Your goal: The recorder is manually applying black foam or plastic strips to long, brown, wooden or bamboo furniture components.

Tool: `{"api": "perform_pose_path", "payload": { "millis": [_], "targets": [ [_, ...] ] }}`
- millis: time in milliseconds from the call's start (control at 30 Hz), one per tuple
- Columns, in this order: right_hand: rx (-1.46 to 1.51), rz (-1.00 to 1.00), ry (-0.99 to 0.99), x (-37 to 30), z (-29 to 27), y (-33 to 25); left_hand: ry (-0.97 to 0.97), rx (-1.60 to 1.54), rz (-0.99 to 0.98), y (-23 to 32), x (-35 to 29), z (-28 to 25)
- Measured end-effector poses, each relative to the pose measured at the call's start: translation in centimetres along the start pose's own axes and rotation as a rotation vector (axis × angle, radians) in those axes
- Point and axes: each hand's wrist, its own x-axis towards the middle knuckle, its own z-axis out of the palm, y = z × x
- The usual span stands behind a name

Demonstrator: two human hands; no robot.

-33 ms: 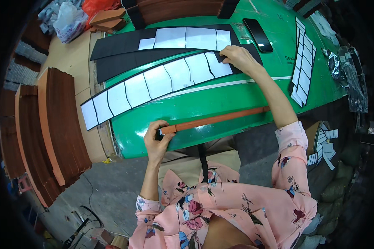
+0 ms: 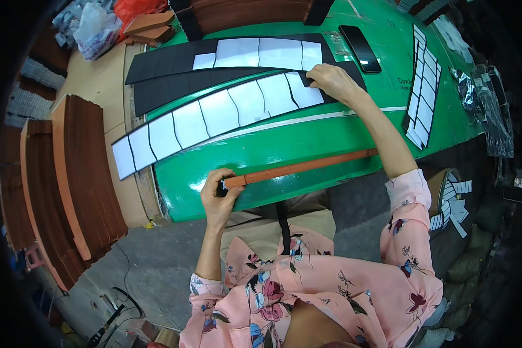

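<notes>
The left hand [image 2: 217, 194] is closed around the left end of a long orange-brown strip [image 2: 298, 168], which lies along the near edge of the green table [image 2: 307, 139]. The right hand [image 2: 330, 81] rests flat with fingers spread on the right end of a long black strip [image 2: 214, 113] covered with white cut pieces [image 2: 220, 111], gripping nothing. A second black strip [image 2: 232, 55] lies just beyond it, a dark phone [image 2: 359, 48] to the far right, and stacks of brown strips [image 2: 87, 174] stand to the left.

A black phone [image 2: 360, 48] lies on the green table [image 2: 307, 136]; brown strip stacks [image 2: 90, 174] stand left
</notes>
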Motion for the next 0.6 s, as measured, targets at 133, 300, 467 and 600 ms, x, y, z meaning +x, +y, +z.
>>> {"api": "perform_pose_path", "payload": {
  "millis": [133,300,467,600],
  "targets": [
    [-0.175,-0.200,0.126,-0.6,1.4,0.2,0.031,0.009,0.017,0.5,0.2,0.2],
    [-0.238,-0.177,0.162,-0.8,2.3,-0.1,0.008,0.028,-0.007,0.7,0.0,0.1],
    [-0.033,0.150,0.210,0.3,1.7,-1.0,0.044,0.069,0.051,1.0,0.2,0.2],
    [0.935,0.646,0.258,-1.5,0.4,-3.5,0.048,0.100,0.078,1.4,0.5,0.6]
  ]
}}
